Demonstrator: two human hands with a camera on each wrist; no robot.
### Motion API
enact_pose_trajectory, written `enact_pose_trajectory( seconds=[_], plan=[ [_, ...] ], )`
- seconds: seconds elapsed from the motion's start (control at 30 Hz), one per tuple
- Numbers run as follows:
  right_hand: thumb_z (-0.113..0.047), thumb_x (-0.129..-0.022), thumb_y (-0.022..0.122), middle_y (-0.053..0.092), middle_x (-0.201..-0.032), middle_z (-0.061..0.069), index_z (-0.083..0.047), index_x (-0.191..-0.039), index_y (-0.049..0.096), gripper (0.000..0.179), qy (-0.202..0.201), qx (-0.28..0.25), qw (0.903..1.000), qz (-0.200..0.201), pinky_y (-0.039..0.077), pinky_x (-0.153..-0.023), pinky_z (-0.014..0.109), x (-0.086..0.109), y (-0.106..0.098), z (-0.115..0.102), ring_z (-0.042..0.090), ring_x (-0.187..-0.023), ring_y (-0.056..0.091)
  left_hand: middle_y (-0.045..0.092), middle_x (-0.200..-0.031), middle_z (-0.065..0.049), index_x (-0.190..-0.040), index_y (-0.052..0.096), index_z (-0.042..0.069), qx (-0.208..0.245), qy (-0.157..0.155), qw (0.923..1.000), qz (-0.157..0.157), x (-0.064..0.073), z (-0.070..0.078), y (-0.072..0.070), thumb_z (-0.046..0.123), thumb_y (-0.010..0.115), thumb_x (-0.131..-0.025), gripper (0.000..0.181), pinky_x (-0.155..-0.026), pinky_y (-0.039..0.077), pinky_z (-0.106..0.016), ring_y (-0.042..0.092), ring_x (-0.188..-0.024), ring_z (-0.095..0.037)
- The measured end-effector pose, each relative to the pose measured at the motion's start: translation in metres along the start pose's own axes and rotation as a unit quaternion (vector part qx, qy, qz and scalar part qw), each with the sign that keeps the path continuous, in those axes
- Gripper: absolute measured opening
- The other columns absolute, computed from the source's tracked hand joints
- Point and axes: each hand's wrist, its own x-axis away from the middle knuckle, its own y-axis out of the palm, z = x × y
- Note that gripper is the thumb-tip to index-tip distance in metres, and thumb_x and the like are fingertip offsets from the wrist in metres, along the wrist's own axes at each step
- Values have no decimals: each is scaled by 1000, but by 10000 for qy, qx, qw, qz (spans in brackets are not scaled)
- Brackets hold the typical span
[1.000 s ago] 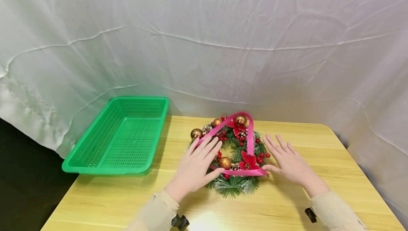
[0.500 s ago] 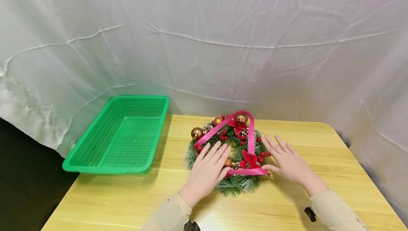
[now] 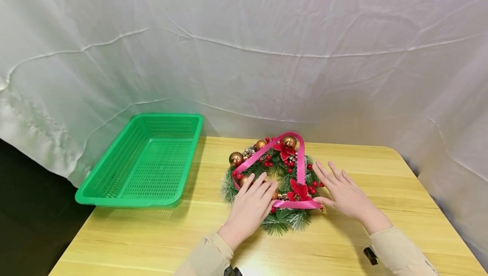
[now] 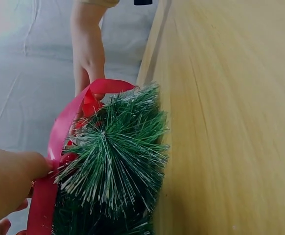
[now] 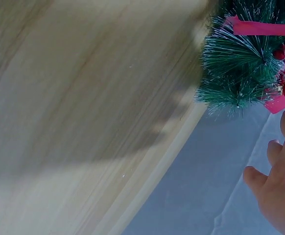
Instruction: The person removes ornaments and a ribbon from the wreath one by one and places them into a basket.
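Note:
A green Christmas wreath with copper baubles, red berries and red flowers lies flat on the table. A pink ribbon runs loosely over it, looping past its far edge. My left hand is over the wreath's near left side, fingers extended and slightly bent. In the left wrist view, its thumb touches the ribbon. At the wreath's right edge, my right hand has its fingers spread. Its thumb is at the ribbon's right end. The right wrist view shows this hand beside the wreath.
A green perforated plastic basket stands at the left, its near left corner past the table edge. The wooden table has a rounded far right corner. Grey cloth hangs behind and around it.
My left hand has moved right and slightly lower across the wreath, uncovering berries and ribbon at its left. My right hand has stayed nearly still. The wreath has barely shifted.

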Motion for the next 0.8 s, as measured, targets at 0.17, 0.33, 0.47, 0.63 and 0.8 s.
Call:
enact_pose_trajectory(
  seconds=[0.17,0.33,0.47,0.63,0.8],
  plan=[
    [-62,-89,51,3,-159,2,-14,-154,13,90,2,7,10000,24,7,-111,58,0,0,0,32,-144,-2,59,-129,2,-134,56,15,195,-98,9998,-1,-2,0,0,37,59,-93,46,-115,16,-42,37,-135,-23],
    [-61,-88,52,6,-159,2,-14,-154,16,89,-71,-3,9998,177,6,-112,57,1,1,1,32,-144,0,59,-128,3,-131,58,16,283,-163,9995,-56,-3,0,-1,37,62,-91,45,-115,14,-41,38,-134,-22],
    [-61,-88,52,6,-159,3,-13,-154,16,89,-101,12,9997,208,6,-112,56,1,2,1,33,-144,0,60,-125,3,-128,60,16,402,-208,9990,23,-4,0,-1,36,66,-89,44,-115,13,-39,41,-132,-21],
    [-63,-88,50,3,-159,2,-14,-154,14,90,-29,0,10000,47,5,-112,57,1,2,1,32,-144,-2,62,-121,3,-123,63,16,803,-338,9958,292,-5,0,-2,29,73,-82,44,-114,18,-37,48,-125,-20],
    [-63,-89,50,3,-159,2,-14,-154,14,89,-20,-3,10000,4,6,-111,57,1,2,1,33,-144,-2,62,-118,3,-120,64,16,1107,-429,9919,452,-5,0,-2,26,78,-78,45,-110,28,-36,53,-115,-17]
  ],
)
